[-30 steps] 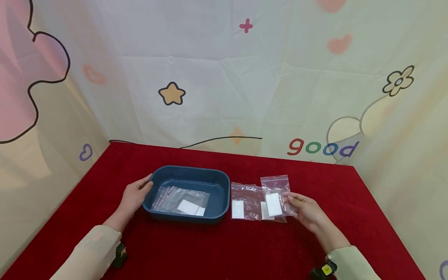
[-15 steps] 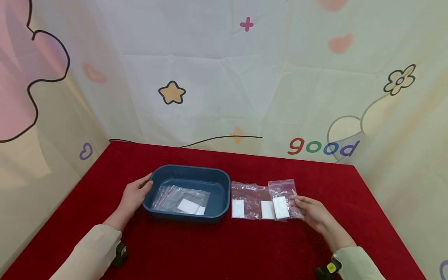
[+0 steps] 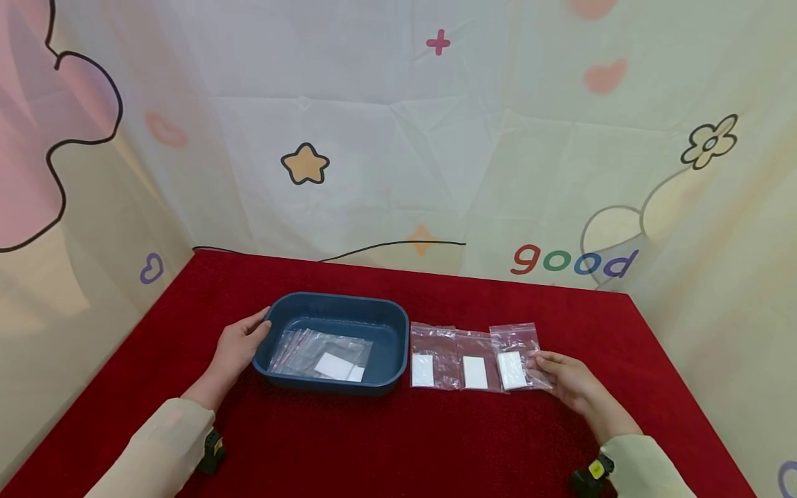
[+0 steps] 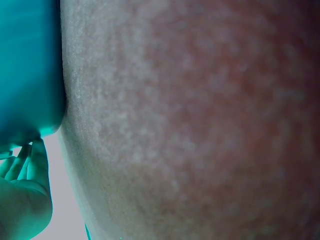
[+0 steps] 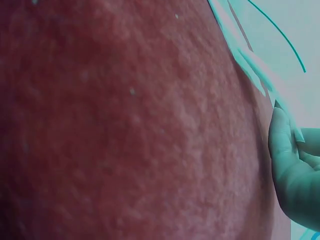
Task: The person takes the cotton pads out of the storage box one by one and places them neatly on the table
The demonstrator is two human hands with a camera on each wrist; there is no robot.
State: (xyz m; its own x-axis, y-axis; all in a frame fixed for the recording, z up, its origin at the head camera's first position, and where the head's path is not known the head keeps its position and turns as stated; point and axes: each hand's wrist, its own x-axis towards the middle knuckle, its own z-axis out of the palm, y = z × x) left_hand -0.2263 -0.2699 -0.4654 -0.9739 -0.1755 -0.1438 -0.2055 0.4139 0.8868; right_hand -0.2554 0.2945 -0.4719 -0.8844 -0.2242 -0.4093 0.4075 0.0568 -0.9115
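My left hand (image 3: pixel 236 348) holds the left rim of a blue plastic basin (image 3: pixel 341 299); the left wrist view shows fingers (image 4: pixel 37 162) against its outer wall. Inside the basin lies an overlapping stack of clear zip bags (image 3: pixel 301 349) with white inserts. My right hand (image 3: pixel 573 380) pinches the right edge of a clear zip bag (image 3: pixel 524 339) with a white rectangular piece in it. In the right wrist view the bag's edge (image 5: pixel 257 70) runs up from between thumb and finger. Left of that bag lie two spots of similar bags, a middle one (image 3: pixel 476 346) and one beside the basin (image 3: pixel 443 353).
A red cloth (image 3: pixel 398 443) covers the table. A printed fabric backdrop (image 3: pixel 373 138) rises behind its far edge and along both sides. Dark wrist cameras sit at both cuffs, the left one (image 3: pixel 212 451) and the right one (image 3: pixel 593 476).
My right hand has moved right and slightly down with its zip bag, off the middle bag to a spot beside it. The left hand and basin have stayed in place.
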